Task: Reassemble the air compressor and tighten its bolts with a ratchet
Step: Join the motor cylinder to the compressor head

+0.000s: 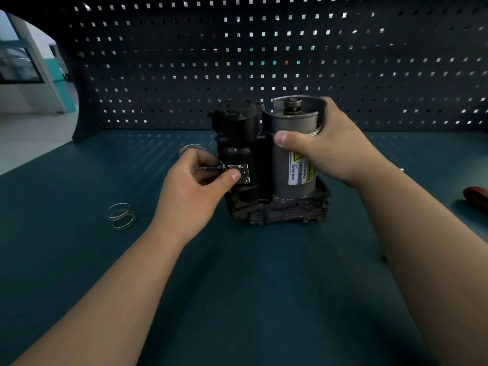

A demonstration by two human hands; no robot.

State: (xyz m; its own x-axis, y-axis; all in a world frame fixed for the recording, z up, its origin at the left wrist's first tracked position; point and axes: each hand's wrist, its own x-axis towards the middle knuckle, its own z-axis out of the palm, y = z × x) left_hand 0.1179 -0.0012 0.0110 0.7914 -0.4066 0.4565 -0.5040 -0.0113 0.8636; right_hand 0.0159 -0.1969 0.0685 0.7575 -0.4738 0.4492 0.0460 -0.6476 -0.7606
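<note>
Compressor point(280, 210) gripped by left hand point(195, 186) and right hand point(324, 146).

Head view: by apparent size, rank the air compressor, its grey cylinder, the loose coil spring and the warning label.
Largest to smallest:
1. air compressor, the whole unit
2. grey cylinder, one part of it
3. coil spring and warning label look about alike. The spring lies nearer the camera, so I leave them unranked.

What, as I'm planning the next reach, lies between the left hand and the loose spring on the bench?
Nothing visible: only bare bench separates the left hand and the spring; that hand grips the compressor.
</note>
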